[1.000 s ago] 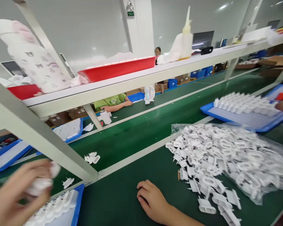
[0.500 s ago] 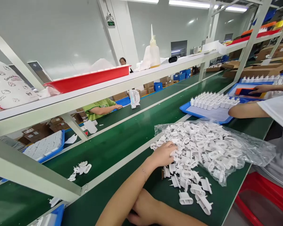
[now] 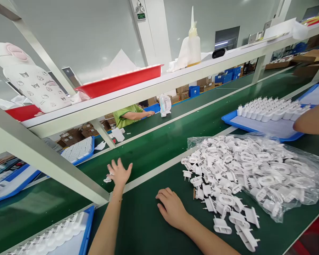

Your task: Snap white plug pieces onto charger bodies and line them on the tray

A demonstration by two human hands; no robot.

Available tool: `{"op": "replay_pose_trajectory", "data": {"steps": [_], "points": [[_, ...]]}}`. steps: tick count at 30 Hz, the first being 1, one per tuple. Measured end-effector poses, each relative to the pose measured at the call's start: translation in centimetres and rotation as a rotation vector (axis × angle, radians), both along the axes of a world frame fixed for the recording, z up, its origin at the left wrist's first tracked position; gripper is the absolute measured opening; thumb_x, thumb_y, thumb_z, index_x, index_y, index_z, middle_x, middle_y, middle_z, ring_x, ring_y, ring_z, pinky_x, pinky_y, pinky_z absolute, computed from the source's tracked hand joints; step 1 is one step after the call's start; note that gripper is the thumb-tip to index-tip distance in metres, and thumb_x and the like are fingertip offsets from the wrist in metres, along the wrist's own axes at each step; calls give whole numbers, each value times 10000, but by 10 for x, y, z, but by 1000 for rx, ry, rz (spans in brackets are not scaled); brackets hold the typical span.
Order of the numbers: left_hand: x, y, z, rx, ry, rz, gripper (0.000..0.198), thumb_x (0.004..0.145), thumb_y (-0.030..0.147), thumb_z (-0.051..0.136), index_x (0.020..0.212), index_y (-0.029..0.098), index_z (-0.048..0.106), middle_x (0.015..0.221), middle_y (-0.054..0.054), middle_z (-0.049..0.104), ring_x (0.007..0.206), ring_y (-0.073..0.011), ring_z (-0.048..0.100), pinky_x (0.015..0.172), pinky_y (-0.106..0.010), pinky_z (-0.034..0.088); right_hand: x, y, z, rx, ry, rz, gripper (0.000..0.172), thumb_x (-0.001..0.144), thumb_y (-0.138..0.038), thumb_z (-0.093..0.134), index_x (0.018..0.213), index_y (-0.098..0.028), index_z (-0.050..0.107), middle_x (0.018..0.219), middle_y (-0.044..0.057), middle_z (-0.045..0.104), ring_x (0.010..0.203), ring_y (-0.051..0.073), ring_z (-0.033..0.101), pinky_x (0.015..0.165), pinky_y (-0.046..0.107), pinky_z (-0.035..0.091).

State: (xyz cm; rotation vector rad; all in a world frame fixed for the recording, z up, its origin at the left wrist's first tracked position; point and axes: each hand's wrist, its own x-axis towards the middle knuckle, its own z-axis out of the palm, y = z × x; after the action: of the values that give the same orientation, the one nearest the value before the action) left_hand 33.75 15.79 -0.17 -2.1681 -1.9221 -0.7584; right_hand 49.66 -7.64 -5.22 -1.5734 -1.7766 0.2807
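My left hand (image 3: 119,173) is stretched over the green conveyor belt (image 3: 149,150), its fingers spread wide. A few white plastic pieces (image 3: 107,180) lie beside its fingers, partly hidden by the hand. On the green work surface, my right hand (image 3: 173,209) rests palm down, with loosely curved fingers and nothing visible in it. To its right spreads a heap of white two-pin plug parts (image 3: 223,170), oval-flanged and jumbled. Some of them lie on or under a clear plastic bag (image 3: 305,177); several loose ones are scattered toward the front.
A blue tray (image 3: 234,122) with rows of white pieces stands beyond the heap, near another person's arm (image 3: 312,118). Another blue tray (image 3: 88,230) is at lower left. A slanted post (image 3: 55,156) supports the shelf (image 3: 138,90). Across the belt, a person in green (image 3: 127,117) sits near a small fan (image 3: 165,105).
My left hand has left the heap and swung left over the belt, its fingers spreading. My right hand, earlier tucked beneath the left forearm, now lies uncovered. The view has turned left.
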Motion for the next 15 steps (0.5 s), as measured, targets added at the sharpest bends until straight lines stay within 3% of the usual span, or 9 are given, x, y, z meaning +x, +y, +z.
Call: {"op": "replay_pose_trajectory", "data": {"steps": [3,7,9,12,15], "points": [[-41,32,-23,-97,9,180,871,744,720,384,1431,208,226,1513,-174,86,1329,-505,-27,881,-784,143,-3,0,-3,1,17,29,230,825,-172,511,1043,-228,558,1069,28,575,976,205,488,799,342,429],[-53,62,-31,-220,74,138,951,664,793,394,1445,294,182,1535,-119,15,1315,-540,-42,841,-805,145,-1,0,-1,10,51,52,234,835,-200,506,1064,-223,550,1083,30,569,989,201,481,820,331,422],[-50,77,-31,-307,112,38,916,671,776,409,1430,291,240,1521,-134,109,1315,-530,80,884,-751,214,1,1,0,5,56,57,238,833,-212,513,1069,-223,549,1091,29,567,1000,201,479,822,323,421],[-44,93,-33,-414,130,-112,808,714,722,418,1359,237,375,1386,-173,365,1207,-441,389,928,-568,355,2,4,1,-9,46,52,215,830,-229,525,1044,-229,552,1090,19,569,992,193,486,821,316,418],[-38,92,-39,-327,174,-155,609,775,637,403,1226,238,496,1235,-129,491,1099,-364,488,903,-466,402,2,6,1,-21,33,34,178,824,-228,532,1001,-232,558,1082,10,574,977,188,493,820,317,412]]}}
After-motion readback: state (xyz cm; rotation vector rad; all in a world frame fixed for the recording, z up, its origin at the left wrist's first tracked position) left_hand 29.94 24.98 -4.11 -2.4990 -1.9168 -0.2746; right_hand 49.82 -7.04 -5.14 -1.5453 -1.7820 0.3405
